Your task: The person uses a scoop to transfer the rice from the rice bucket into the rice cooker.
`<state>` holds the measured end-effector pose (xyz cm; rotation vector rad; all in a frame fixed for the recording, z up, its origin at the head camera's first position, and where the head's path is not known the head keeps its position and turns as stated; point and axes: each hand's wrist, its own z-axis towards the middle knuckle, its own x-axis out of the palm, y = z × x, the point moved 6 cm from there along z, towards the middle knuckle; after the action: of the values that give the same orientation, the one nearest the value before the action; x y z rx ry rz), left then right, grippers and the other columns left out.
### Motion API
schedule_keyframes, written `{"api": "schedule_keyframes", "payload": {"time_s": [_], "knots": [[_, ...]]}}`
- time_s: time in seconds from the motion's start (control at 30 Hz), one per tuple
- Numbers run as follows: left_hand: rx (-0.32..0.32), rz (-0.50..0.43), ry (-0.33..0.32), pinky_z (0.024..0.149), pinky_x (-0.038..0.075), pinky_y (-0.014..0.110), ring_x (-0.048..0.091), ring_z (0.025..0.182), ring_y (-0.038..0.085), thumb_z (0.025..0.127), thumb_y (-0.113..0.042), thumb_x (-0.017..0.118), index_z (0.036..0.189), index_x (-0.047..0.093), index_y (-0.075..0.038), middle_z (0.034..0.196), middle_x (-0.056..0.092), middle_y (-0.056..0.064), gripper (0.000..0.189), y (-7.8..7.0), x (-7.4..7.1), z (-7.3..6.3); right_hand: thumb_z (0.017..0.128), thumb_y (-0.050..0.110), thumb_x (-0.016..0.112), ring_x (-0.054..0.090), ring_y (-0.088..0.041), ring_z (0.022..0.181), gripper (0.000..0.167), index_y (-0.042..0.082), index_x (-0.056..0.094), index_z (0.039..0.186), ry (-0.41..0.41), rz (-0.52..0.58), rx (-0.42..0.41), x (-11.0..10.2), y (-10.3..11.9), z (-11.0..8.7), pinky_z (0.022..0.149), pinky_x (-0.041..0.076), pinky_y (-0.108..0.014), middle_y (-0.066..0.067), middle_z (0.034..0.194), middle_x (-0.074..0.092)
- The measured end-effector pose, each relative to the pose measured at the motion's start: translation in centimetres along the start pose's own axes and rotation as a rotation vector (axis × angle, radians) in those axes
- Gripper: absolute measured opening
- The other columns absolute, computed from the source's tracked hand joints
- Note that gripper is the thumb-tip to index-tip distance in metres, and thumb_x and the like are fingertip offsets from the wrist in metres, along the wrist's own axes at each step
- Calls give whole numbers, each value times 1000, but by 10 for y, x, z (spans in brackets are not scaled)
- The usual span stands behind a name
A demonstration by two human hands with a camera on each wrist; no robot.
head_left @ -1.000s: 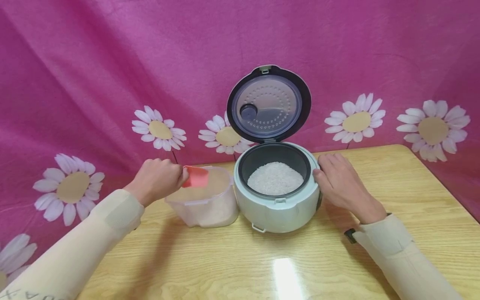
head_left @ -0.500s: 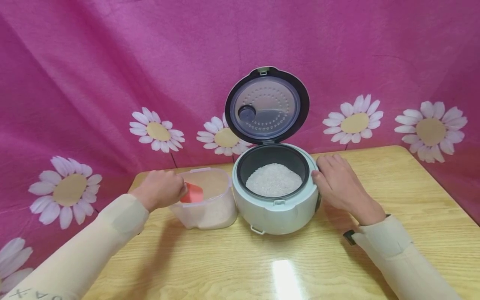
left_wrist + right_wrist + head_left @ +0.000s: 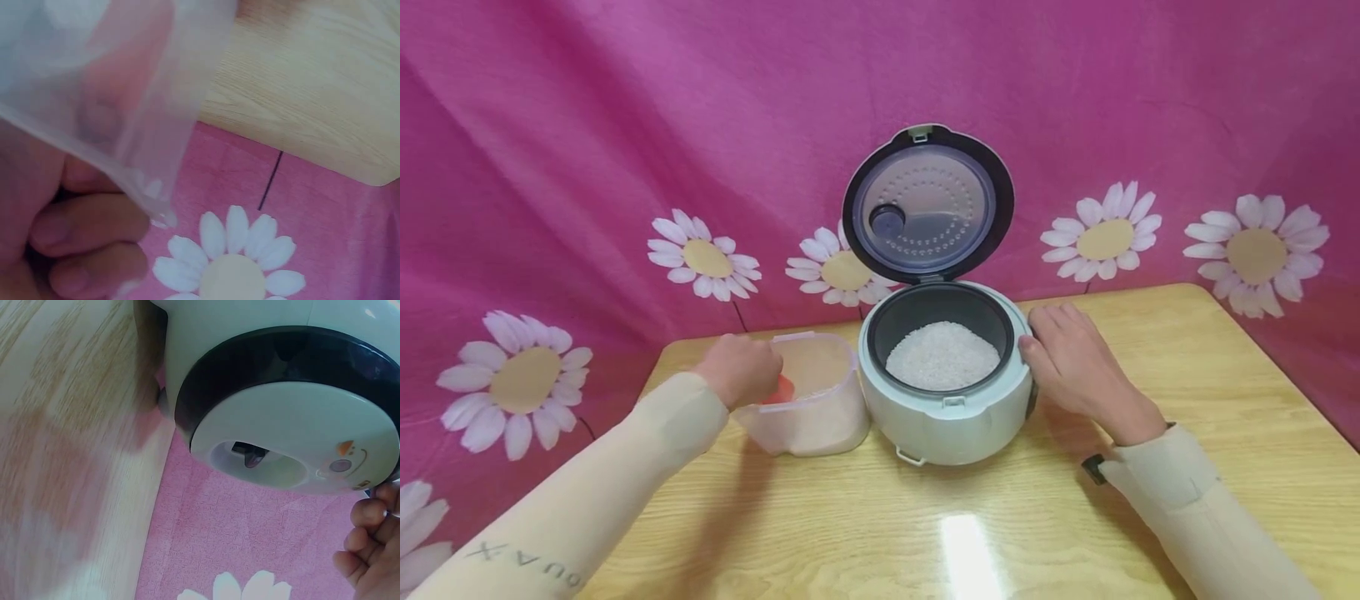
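My left hand (image 3: 743, 371) grips a red scoop (image 3: 785, 389), which dips into the clear plastic container (image 3: 808, 425) of rice. The hand hides most of the scoop. In the left wrist view, the scoop (image 3: 128, 69) shows blurred through the container wall, and the fingers (image 3: 94, 219) curl beside the rim. Right of the container stands a pale green rice cooker (image 3: 947, 433), lid (image 3: 932, 208) raised, with white rice (image 3: 943, 357) heaped in its dark pot. My right hand (image 3: 1078, 367) holds the cooker's right side, thumb at the rim; the right wrist view shows its fingers (image 3: 369, 512) curled there.
Everything stands on a light wooden table (image 3: 850, 525). Behind it hangs a pink cloth (image 3: 760, 108) printed with white daisies, close to the table's back edge and the raised lid. The container and the cooker stand side by side.
My left hand has lowered the scoop into the container and moved slightly right. Less of the scoop shows now. The right hand stays on the cooker, and the view has shifted slightly.
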<state>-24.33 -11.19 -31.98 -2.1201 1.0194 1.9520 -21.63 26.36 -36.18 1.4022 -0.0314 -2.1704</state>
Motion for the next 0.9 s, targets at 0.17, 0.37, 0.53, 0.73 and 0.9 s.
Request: {"api": "schedule_keyframes", "payload": {"time_s": [0.17,0.37,0.53,0.73,0.9], "knots": [[-3,90,124,55,53,35,47,56,14,87,-8,64,64,58,-13,66,55,-1,25,-9,5,7,97,18,48,42,-24,84,13,7,50,91,-27,-1,-21,-1,0,1,80,33,-39,-7,79,45],[-30,106,237,59,57,39,52,62,15,90,-10,61,68,65,-12,71,60,2,23,-13,13,12,97,18,48,42,-24,83,12,7,50,91,-28,9,-23,0,0,1,79,33,-39,-7,79,46],[-20,86,281,61,58,39,50,64,15,91,-13,63,71,66,-13,71,58,1,20,-15,17,15,98,17,47,41,-24,82,13,7,49,90,-29,14,-20,0,0,1,78,32,-37,-7,78,45],[-24,-5,345,67,60,45,57,72,18,94,-27,66,77,70,-14,81,67,2,21,-16,23,19,98,17,47,40,-23,82,13,7,49,90,-24,17,-18,0,0,2,77,31,-37,-7,77,44],[-14,-39,380,64,56,44,56,72,18,97,-31,64,77,69,-17,78,65,0,25,-16,29,22,98,18,46,40,-23,81,13,7,49,90,-25,19,-17,1,0,1,76,31,-36,-7,77,44]]}}
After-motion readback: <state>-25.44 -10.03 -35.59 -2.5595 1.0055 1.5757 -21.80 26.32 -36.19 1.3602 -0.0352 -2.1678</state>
